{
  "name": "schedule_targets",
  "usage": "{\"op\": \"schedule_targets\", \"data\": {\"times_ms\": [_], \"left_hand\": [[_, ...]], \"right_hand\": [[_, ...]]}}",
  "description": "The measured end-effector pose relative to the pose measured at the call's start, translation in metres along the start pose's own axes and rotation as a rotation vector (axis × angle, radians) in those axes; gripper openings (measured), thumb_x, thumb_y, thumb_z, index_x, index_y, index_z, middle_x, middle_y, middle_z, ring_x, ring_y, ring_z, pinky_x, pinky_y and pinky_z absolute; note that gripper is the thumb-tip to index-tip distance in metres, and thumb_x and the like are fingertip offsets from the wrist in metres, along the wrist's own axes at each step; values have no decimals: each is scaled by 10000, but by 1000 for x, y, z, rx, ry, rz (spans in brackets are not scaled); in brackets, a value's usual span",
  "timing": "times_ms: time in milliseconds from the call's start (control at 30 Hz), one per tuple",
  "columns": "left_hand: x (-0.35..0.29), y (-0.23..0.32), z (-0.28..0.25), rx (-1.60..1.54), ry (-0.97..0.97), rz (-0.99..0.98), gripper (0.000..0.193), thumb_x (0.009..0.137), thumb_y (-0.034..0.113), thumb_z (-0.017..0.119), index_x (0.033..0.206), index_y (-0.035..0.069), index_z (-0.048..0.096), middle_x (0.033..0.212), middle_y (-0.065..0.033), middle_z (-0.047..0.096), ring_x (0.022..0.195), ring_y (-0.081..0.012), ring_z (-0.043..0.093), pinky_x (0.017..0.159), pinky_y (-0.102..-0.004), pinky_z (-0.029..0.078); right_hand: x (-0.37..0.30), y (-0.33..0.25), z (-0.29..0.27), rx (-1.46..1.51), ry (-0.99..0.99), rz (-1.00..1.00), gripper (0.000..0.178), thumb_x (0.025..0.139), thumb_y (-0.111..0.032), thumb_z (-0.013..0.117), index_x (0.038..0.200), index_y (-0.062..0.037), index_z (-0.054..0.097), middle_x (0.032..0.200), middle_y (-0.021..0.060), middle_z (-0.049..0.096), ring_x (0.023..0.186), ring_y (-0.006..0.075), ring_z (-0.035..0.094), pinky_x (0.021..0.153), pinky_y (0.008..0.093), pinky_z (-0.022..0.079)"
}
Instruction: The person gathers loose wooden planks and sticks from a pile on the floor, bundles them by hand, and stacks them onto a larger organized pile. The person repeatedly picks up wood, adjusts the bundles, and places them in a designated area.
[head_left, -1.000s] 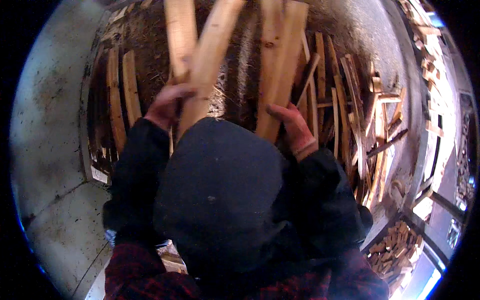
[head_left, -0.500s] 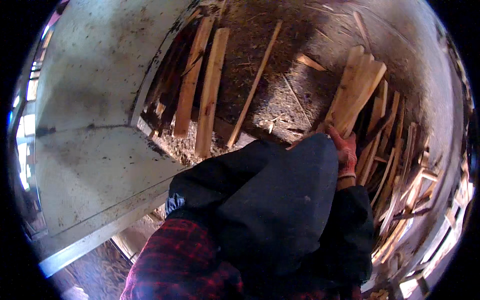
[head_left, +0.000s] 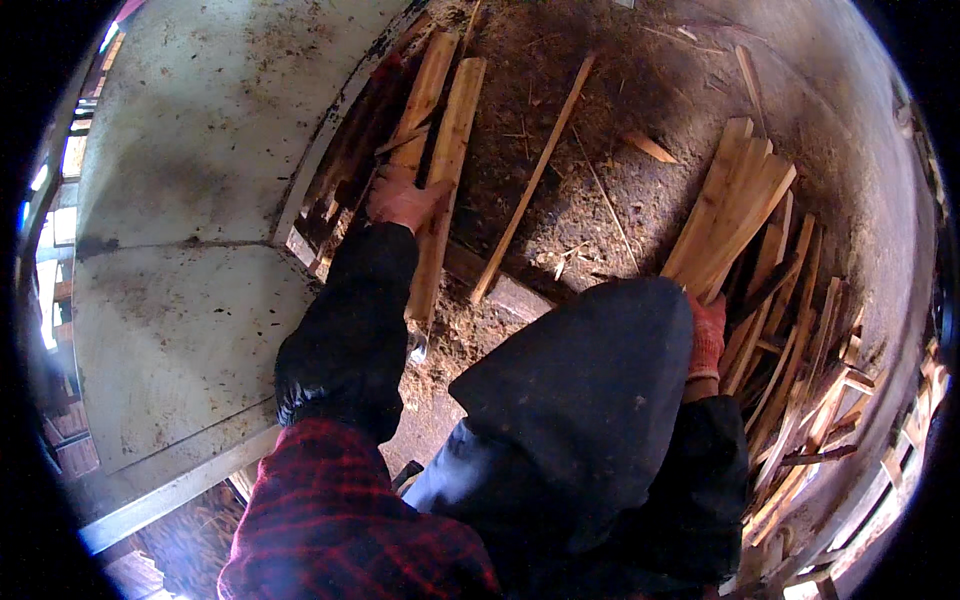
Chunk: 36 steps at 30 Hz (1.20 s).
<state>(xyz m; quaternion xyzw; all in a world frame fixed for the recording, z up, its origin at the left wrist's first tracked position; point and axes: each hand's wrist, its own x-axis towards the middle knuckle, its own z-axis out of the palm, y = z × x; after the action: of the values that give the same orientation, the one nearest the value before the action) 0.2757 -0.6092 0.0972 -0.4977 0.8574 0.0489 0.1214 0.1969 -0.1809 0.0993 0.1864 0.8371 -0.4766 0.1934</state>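
Observation:
My left hand point(head_left: 402, 200), in a pinkish work glove, is on the left of two long wooden planks on the ground. Its fingers curl over that left plank point(head_left: 425, 90), and its thumb reaches across to the right plank point(head_left: 445, 170). In my right hand point(head_left: 708, 335), in a red knitted glove, is a fanned bundle of split boards point(head_left: 728, 205), held by its lower end beside my dark-clothed knee. The boards hide some of the right fingers.
A thin stick point(head_left: 535, 175) lies on the debris-strewn dirt floor. A pile of split wood point(head_left: 790, 340) leans along the right wall point(head_left: 880, 200). At left stands a large grey-green panelled surface point(head_left: 180, 330) with a pale edge. A short wood chip point(head_left: 652, 147) lies farther off.
My left hand has moved from beside my knee, out to the left, onto the planks. The right hand still grips the boards; the view has shifted slightly.

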Motion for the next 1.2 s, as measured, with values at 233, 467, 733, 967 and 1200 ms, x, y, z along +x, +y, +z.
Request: {"op": "schedule_targets", "data": {"times_ms": [233, 467, 733, 967, 1200], "left_hand": [[-33, 42, 27, -112, 25, 2, 1026, 587, 546, 821, 1334, 6, 371, 1244, -269, 489, 1152, -391, 526, 964, -461, 445], [-26, 27, 14, -434, 45, 143, 821, 651, 375, 789, 1273, -25, 432, 1174, -254, 578, 1092, -392, 578, 925, -435, 474], [-2, 30, 41, -519, -99, 261, 480, 706, 258, 752, 1071, -8, 589, 973, -209, 649, 960, -341, 622, 827, -433, 505], [-106, 90, 3, -1039, -160, 277, 580, 710, 160, 757, 1214, 9, 515, 1042, -154, 628, 972, -259, 588, 861, -389, 474], [-164, 170, -78, -1266, -405, 716, 506, 726, 75, 751, 1170, 12, 516, 976, -72, 640, 841, -153, 611, 724, -293, 503]], "right_hand": [[-1, -2, -2, 176, -43, 34, 825, 604, -304, 843, 1248, 41, 460, 1086, 177, 625, 914, 284, 624, 763, 355, 506], [9, 10, 4, 60, -13, 80, 862, 594, -312, 849, 1274, 37, 451, 1124, 180, 620, 941, 292, 628, 784, 364, 502], [16, 37, 4, -61, -254, -104, 554, 744, -411, 715, 1137, -38, 599, 1072, 162, 635, 949, 284, 626, 794, 375, 509], [-7, 13, 4, 167, -142, 68, 638, 705, -252, 778, 1231, -7, 513, 1149, 170, 613, 1060, 266, 595, 908, 341, 479], [-36, -66, -70, 775, -346, -502, 791, 603, -69, 852, 1292, -30, 463, 1147, 79, 621, 1028, 175, 580, 908, 344, 478]]}}
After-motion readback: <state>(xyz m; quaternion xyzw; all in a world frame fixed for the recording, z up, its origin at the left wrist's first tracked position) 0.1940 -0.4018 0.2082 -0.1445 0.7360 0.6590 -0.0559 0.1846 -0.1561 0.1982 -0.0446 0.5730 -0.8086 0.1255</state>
